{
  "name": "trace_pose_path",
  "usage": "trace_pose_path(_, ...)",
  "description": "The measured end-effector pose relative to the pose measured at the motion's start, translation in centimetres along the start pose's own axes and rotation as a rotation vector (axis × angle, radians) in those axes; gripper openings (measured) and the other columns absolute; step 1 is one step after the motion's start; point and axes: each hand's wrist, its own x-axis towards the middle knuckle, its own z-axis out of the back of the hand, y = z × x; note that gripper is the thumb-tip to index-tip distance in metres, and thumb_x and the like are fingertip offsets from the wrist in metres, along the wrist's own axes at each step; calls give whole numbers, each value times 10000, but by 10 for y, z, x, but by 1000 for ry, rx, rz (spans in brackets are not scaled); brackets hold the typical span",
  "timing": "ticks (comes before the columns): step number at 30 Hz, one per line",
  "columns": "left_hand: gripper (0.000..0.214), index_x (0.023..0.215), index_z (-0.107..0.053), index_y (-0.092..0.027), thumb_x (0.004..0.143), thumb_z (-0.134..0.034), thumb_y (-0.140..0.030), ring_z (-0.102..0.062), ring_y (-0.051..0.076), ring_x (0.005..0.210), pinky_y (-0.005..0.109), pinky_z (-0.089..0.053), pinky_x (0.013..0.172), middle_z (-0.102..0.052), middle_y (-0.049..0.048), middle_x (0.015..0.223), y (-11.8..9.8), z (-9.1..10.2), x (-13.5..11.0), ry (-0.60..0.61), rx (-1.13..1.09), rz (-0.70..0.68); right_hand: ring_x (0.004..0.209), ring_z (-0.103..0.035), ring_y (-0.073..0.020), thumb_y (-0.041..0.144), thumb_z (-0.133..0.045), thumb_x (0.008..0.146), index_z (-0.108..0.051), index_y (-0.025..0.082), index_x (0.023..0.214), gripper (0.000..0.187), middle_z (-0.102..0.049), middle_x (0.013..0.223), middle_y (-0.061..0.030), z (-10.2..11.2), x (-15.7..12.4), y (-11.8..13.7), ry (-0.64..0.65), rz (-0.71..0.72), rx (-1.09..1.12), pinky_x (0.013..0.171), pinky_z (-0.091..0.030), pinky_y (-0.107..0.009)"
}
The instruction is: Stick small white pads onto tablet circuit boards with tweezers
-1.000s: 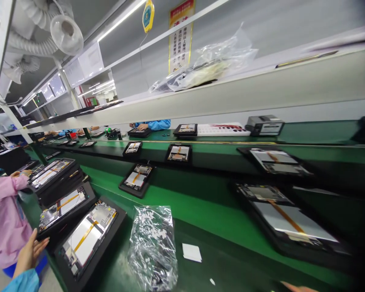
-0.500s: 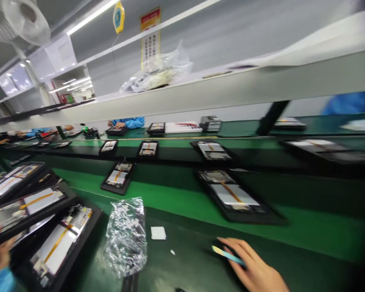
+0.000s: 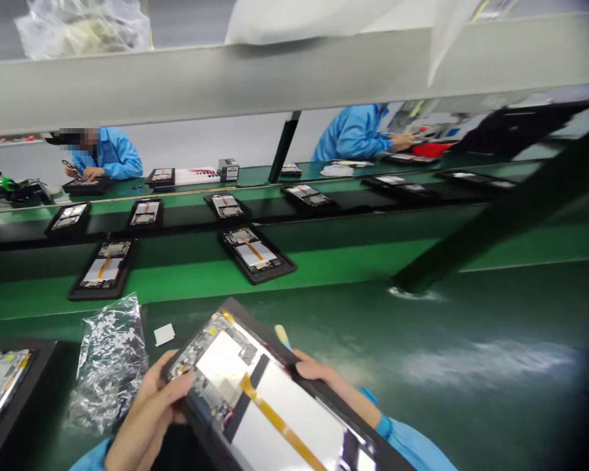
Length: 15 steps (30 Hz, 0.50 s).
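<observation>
I hold an opened tablet in a black tray [image 3: 269, 399] with both hands, low in the middle of the view. It shows a silver plate, circuit parts and an orange ribbon cable. My left hand [image 3: 150, 409] grips its left edge, thumb on top. My right hand [image 3: 328, 383] holds its far right edge, and a thin light-blue stick [image 3: 282, 336] pokes up from behind its fingers. Both sleeves are blue.
A crinkled clear bag [image 3: 108, 363] and a small white pad [image 3: 164, 334] lie on the green bench to the left. Another trayed tablet [image 3: 2, 386] sits at far left. Several more ride the green conveyor [image 3: 324, 261]. Two blue-coated people [image 3: 356, 131] work across it.
The view swung right and down. My left hand brought a trayed tablet from the left stack to the middle, and my right hand, still with the stick, took its other edge.
</observation>
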Motion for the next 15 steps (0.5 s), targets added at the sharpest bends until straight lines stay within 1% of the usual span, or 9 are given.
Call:
trace_pose_path(1, 479, 1325, -457, -222, 923, -324, -446, -694, 195, 786, 320, -579, 584, -695, 91, 1051, -3, -8, 4, 89, -54, 2, 717, -693, -210, 438, -540, 716, -623, 210, 961, 345, -722, 800, -38, 9, -10, -5, -52, -50, 50, 644, -534, -296)
trace_pose_path(2, 480, 1325, -459, -224, 910, -352, -441, -689, 207, 875, 336, -589, 662, -672, 96, 1129, -5, -13, 7, 189, -70, -26, 761, -701, -226, 400, -570, 682, -599, 219, 993, 360, -725, 830, -37, 18, -19, -10, -98, -114, 117, 669, -538, -311)
trace_pose_path(3, 474, 1319, -466, -236, 895, -393, -437, -664, 213, 978, 347, -580, 763, -632, 86, 1216, -5, -14, 10, 225, -43, -52, 781, -704, -238, 379, -590, 661, -583, 221, 1010, 383, -727, 847, -41, 26, -26, -16, -136, -175, 177, 679, -541, -324)
trace_pose_path(5, 474, 1295, -491, -258, 853, -488, -430, -567, 227, 1164, 385, -486, 969, -534, 59, 1350, 3, -7, 12, 229, 39, -80, 773, -707, -248, 375, -614, 654, -574, 214, 1002, 385, -728, 844, -53, 37, -36, -28, -222, -240, 227, 674, -546, -337)
trace_pose_path(7, 455, 1236, -551, -264, 811, -556, -429, -513, 245, 1226, 434, -398, 1053, -524, 52, 1358, 18, 2, 9, 188, 213, -135, 735, -704, -244, 380, -633, 658, -582, 209, 962, 353, -728, 823, -54, 42, -39, -40, -301, -276, 255, 663, -547, -341)
trace_pose_path(9, 439, 1193, -592, -257, 789, -587, -429, -540, 254, 1195, 443, -415, 1036, -590, 63, 1283, 36, 7, 5, 204, 435, -269, 700, -694, -237, 396, -659, 646, -599, 203, 918, 339, -725, 796, -47, 42, -39, -46, -340, -273, 254, 653, -544, -339)
trace_pose_path(11, 450, 1190, -599, -264, 771, -618, -428, -578, 246, 1146, 396, -469, 988, -637, 57, 1218, 52, 5, 2, 226, 576, -396, 715, -681, -239, 427, -686, 623, -626, 186, 864, 347, -719, 777, -46, 38, -38, -47, -332, -210, 194, 663, -536, -332)
trace_pose_path(13, 441, 1173, -609, -277, 762, -636, -433, -611, 231, 1095, 341, -506, 938, -670, 37, 1162, 63, -2, 1, 224, 598, -444, 785, -668, -255, 462, -689, 630, -650, 167, 846, 368, -718, 800, -55, 33, -37, -44, -310, -116, 87, 708, -526, -335)
trace_pose_path(15, 389, 1120, -635, -275, 781, -613, -462, -643, 219, 1027, 312, -529, 891, -701, 27, 1077, 70, -8, 1, 207, 586, -445, 840, -655, -269, 502, -647, 688, -661, 157, 863, 387, -720, 848, -63, 28, -37, -41, -300, -36, -54, 747, -517, -347)
